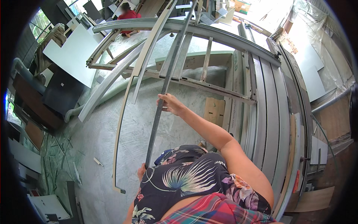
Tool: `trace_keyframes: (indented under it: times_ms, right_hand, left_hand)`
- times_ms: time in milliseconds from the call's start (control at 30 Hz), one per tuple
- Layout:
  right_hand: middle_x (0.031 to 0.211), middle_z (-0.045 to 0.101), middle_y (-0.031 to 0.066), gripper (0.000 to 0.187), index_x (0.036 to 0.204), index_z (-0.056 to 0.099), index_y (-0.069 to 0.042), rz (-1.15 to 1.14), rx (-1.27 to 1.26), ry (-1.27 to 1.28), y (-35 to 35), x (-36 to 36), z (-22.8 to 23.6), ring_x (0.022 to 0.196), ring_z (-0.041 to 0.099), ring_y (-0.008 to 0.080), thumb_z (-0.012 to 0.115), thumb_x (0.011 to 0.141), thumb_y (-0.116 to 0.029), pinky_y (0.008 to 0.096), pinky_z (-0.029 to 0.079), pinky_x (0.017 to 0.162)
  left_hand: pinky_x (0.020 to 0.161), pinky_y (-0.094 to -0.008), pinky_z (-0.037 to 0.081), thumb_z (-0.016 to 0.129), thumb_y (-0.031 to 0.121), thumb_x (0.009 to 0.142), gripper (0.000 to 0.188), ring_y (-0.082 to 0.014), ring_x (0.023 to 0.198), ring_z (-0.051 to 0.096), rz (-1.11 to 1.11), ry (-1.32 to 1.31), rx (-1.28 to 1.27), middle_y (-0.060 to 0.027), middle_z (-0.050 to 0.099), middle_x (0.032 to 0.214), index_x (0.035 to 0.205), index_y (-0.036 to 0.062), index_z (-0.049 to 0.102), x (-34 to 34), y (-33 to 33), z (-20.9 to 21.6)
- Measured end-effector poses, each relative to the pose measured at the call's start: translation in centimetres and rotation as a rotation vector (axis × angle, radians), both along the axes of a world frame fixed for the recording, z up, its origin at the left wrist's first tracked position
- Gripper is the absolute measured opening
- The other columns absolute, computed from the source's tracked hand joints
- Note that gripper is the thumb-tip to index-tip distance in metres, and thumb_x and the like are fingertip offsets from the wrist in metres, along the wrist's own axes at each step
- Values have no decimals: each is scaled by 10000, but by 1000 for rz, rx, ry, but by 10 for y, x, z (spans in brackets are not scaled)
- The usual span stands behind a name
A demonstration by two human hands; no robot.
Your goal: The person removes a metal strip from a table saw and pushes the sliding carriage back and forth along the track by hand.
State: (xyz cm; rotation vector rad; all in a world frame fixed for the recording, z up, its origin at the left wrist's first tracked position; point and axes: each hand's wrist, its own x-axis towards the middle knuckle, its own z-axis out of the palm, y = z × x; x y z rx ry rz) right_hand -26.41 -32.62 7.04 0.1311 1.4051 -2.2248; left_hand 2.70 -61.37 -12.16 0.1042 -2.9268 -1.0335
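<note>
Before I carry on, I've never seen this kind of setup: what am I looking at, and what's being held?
There is no robot here, just a person's bare hands. The single wide picture comes from a camera on their head, looking down, so straight edges bend. The right hand grips a long dark strip; the left hand is at its near end, partly hidden, so its grip is unclear. Ahead, a beige strip lies across an open metal frame. Another person in red is low down beyond it.
</note>
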Motion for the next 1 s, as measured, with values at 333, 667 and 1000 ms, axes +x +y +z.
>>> trace_keyframes:
  times_ms: [333,667,1000]
  right_hand:
    - [983,516,33,417,1063,445,-99,61,86,-54,-42,-36,-37,938,542,170,641,815,-372,375,456,847]
    - [1158,538,121,563,1223,455,-73,204,214,-111,-40,-34,-78,1048,553,233,624,815,-421,411,439,878]
    - [1224,546,149,563,1272,441,-68,266,236,-132,16,3,-89,1007,593,233,589,850,-411,343,472,813]
  left_hand:
    - [502,-430,407,640,145,720,216,-350,559,564,151,-34,-12,-155,540,596,918,99,569,0,14,12]
    - [521,-440,425,622,130,726,207,-358,576,579,194,-116,100,-162,551,603,924,98,569,-10,16,41]
    - [581,-474,457,598,106,727,178,-401,641,592,178,18,-206,-188,595,658,900,72,571,-88,-17,42]
